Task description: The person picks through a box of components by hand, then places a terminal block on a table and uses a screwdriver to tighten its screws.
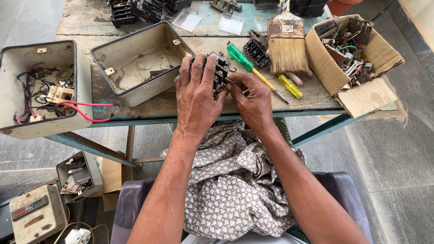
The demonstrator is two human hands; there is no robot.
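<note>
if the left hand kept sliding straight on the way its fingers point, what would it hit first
The left hand points up the table over the black switch part; beyond it, probably the empty metal box's right wall, though depth is unclear.

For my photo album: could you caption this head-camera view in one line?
Left hand and right hand grip a black electrical switch block on a worn wooden bench, beside an open grey metal box.

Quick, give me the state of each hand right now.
Left hand: closed over the black switch block, holding it on the workbench.
Right hand: fingers pinched at the block's near side; what they grip cannot be told.
</note>
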